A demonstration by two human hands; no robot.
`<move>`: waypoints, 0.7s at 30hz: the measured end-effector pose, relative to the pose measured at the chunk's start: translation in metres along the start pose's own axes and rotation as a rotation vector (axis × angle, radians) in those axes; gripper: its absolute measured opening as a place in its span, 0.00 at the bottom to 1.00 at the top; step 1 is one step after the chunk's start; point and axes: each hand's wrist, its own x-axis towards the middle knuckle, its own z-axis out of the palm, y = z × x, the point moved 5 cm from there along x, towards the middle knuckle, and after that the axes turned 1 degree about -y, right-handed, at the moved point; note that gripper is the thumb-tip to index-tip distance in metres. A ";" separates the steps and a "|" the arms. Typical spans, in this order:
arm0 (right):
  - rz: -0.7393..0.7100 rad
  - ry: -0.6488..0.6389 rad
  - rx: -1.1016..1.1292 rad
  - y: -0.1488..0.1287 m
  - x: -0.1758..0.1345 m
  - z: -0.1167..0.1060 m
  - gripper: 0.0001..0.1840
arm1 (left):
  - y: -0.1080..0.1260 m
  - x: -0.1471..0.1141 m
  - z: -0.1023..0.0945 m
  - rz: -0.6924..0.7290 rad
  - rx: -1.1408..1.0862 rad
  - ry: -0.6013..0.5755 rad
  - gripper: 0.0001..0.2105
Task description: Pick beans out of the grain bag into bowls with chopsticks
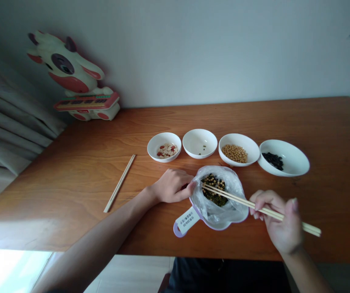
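Note:
A lilac-rimmed scoop (181, 232) with a labelled handle lies on the table, lined with a clear plastic bag (235, 183). Inside the bag is a mix of dark green and yellow beans (214, 193). The left rim is where my left hand (173, 185) is, its fingers curled and its thumb pinching the bag's edge. Wooden chopsticks (242, 200) are gripped in my right hand (280, 217), slanting down to the left. Their tips reach in among the beans; whether they pinch one is too small to tell.
Behind the scoop stand several white bowls: one with reddish and pale pieces (164, 160), one with a few tiny beans (199, 156), one with yellow beans (238, 164), one with black seeds (296, 173). Another chopstick pair (120, 183) lies left. A cow toy keyboard (86, 101) stands back left.

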 end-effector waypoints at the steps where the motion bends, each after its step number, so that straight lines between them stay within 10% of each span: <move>1: -0.005 0.001 -0.002 -0.001 0.000 0.001 0.41 | 0.000 0.000 0.000 -0.001 -0.003 0.000 0.21; 21: -0.032 0.060 0.030 0.001 -0.006 -0.005 0.38 | 0.000 0.000 0.001 -0.001 -0.011 -0.002 0.20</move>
